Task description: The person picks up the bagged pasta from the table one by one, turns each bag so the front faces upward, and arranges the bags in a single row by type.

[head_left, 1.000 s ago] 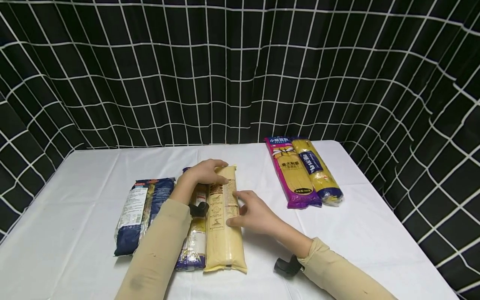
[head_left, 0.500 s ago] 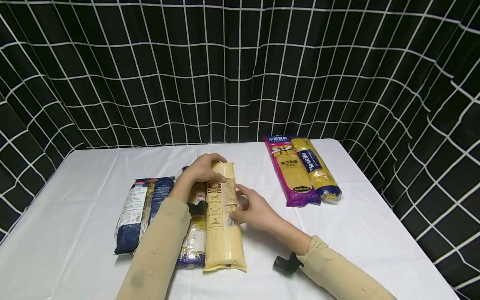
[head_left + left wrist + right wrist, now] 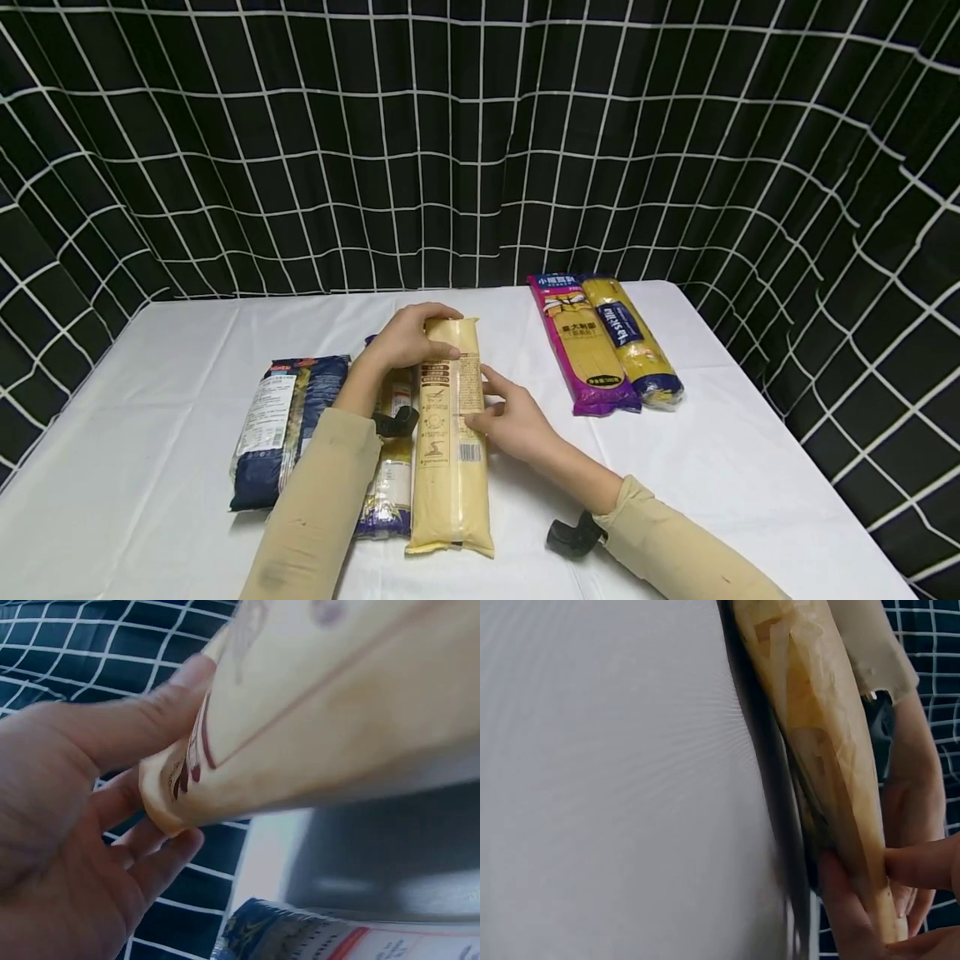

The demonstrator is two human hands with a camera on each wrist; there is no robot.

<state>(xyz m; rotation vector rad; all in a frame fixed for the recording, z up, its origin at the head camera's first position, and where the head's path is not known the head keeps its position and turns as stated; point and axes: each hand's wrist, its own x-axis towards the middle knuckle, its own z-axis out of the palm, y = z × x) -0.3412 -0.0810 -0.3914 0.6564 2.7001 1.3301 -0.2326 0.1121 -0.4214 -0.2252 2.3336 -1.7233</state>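
Note:
A long cream pasta packet (image 3: pixel 450 492) with brown print and a barcode lies lengthwise in front of me. My left hand (image 3: pixel 405 337) grips its far end, thumb on top and fingers round the end, as the left wrist view of the packet (image 3: pixel 337 735) shows. My right hand (image 3: pixel 517 425) pinches the right edge, thumb above and fingers below. The far end is raised off the table; in the right wrist view, the packet's underside (image 3: pixel 825 750) shows. Just left of it, partly hidden by my left forearm, lies a purple-ended pasta packet (image 3: pixel 392 487).
A navy pasta packet (image 3: pixel 262 417) with a white label lies farther left. At the back right, a magenta spaghetti packet (image 3: pixel 588 342) and a yellow-and-navy one (image 3: pixel 637 346) lie side by side. A black grid-patterned curtain (image 3: pixel 480 150) surrounds the white table (image 3: pixel 720 483).
The cream packet's far end has risen and shifted slightly away from me, both hands moving with it. Its barcode has come into clear view. The other packets have stayed put.

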